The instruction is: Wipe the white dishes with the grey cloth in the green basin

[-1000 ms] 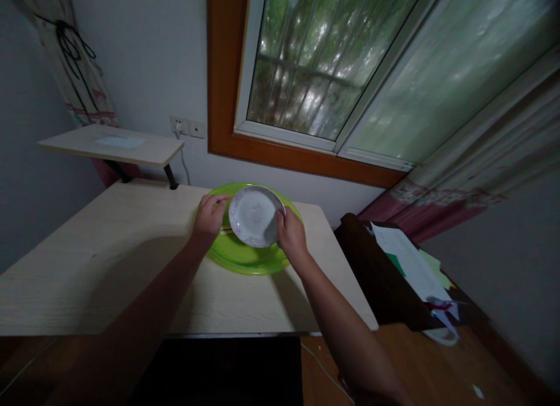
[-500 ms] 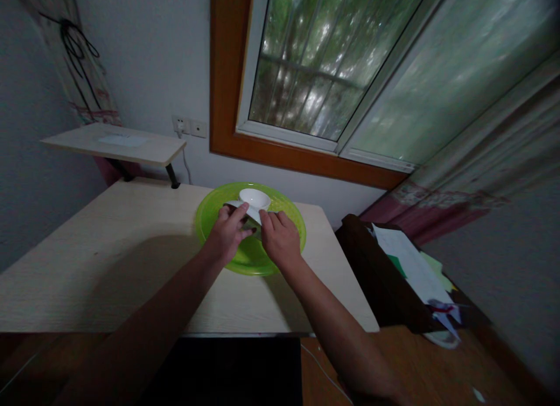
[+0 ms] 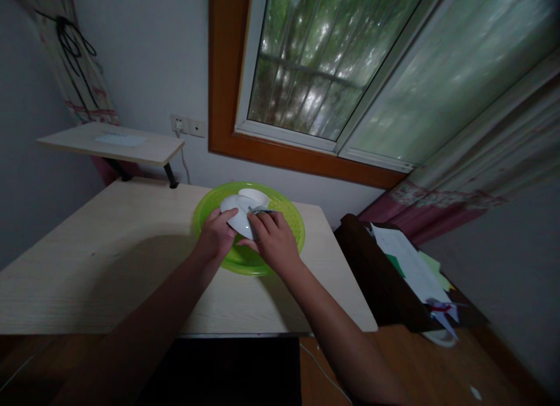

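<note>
My left hand (image 3: 216,235) grips the edge of a white plate (image 3: 236,215), thumb on the side facing me. The plate is tilted over the green basin (image 3: 245,269), its plain pale underside showing. My right hand (image 3: 275,237) is closed at the plate's right side, fingers pressing a small grey cloth-like piece (image 3: 262,209) to it. The fingers hide most of that piece. Just behind the plate, a white bowl (image 3: 256,195) sits in the basin, partly covered from view.
The basin stands on a pale wooden table (image 3: 144,272). A raised shelf (image 3: 114,142) with a paper is at the back left. On the right, a dark cabinet (image 3: 371,277) carries papers. A window (image 3: 324,73) is behind the table.
The plate has turned from its patterned inner face, through edge-on, to its underside. My right hand has shifted from the rim onto the plate's back. The bowl behind has come into view.
</note>
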A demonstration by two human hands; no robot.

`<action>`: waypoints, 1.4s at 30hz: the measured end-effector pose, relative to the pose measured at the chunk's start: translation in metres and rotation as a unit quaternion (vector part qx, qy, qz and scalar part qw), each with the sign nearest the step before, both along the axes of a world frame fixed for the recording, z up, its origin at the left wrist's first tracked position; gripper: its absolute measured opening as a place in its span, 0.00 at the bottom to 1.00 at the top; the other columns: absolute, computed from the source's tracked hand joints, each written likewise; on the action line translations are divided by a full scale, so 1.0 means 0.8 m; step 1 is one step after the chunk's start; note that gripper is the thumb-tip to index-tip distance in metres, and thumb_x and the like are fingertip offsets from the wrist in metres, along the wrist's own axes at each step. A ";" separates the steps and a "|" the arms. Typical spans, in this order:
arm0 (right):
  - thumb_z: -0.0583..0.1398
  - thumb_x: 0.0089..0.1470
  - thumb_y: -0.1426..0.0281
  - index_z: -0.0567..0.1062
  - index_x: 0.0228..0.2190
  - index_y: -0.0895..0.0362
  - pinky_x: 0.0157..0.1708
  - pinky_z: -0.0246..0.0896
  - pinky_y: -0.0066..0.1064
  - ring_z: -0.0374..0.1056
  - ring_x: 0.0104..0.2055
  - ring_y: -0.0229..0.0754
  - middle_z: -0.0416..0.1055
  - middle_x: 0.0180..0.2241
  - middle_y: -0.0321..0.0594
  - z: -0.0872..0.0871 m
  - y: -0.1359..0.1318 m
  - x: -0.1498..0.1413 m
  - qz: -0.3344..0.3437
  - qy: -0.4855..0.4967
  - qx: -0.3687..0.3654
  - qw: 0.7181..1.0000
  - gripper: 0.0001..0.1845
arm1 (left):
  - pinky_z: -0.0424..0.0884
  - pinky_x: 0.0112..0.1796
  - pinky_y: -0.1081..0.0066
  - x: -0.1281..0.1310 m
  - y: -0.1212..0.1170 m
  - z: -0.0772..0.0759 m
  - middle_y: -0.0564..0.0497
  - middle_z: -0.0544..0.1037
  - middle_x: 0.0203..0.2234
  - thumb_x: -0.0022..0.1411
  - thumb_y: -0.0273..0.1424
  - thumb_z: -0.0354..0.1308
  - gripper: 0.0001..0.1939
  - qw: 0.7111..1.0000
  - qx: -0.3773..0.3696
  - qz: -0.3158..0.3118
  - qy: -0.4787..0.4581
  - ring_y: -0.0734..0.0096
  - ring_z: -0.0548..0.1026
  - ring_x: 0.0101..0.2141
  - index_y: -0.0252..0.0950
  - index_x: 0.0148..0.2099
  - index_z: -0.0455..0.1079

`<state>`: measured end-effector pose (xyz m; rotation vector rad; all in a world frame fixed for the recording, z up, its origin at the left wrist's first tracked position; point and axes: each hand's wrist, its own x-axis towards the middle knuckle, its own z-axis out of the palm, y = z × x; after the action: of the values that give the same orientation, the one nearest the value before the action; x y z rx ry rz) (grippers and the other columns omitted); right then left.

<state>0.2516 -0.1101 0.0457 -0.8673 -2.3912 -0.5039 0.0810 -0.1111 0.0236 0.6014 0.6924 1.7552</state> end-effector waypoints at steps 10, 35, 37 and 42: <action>0.60 0.65 0.65 0.72 0.58 0.56 0.55 0.65 0.47 0.66 0.51 0.52 0.75 0.50 0.48 -0.003 0.008 0.013 0.060 0.124 -0.079 0.987 0.22 | 0.72 0.52 0.57 -0.016 -0.004 0.011 0.43 0.80 0.41 0.51 0.28 0.68 0.18 0.998 0.003 -0.067 0.022 0.51 0.77 0.49 0.32 0.44 0.71; 0.54 0.65 0.69 0.76 0.54 0.55 0.62 0.61 0.49 0.68 0.59 0.49 0.74 0.56 0.48 -0.031 0.081 0.009 -0.019 0.321 -0.156 0.934 0.20 | 0.75 0.37 0.68 -0.078 0.049 -0.023 0.41 0.82 0.39 0.50 0.30 0.72 0.21 0.963 0.011 -0.244 0.116 0.61 0.80 0.36 0.32 0.47 0.75; 0.53 0.66 0.68 0.74 0.57 0.56 0.64 0.59 0.49 0.65 0.62 0.49 0.71 0.59 0.49 -0.028 0.075 0.001 -0.011 0.285 -0.134 0.949 0.21 | 0.75 0.39 0.67 -0.078 0.048 -0.023 0.40 0.82 0.40 0.50 0.29 0.72 0.22 0.960 0.010 -0.256 0.116 0.59 0.80 0.38 0.31 0.48 0.74; 0.58 0.64 0.61 0.69 0.62 0.54 0.68 0.52 0.54 0.56 0.68 0.53 0.63 0.65 0.48 -0.013 0.052 -0.021 0.039 0.156 -0.095 0.982 0.27 | 0.74 0.43 0.64 -0.071 0.045 -0.016 0.39 0.81 0.43 0.48 0.27 0.72 0.25 0.955 -0.017 -0.272 0.116 0.56 0.80 0.42 0.30 0.50 0.73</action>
<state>0.2348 -0.0686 0.0356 -0.8595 -2.1942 -0.0992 0.0238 -0.0755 0.0112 0.8896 0.6394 1.1689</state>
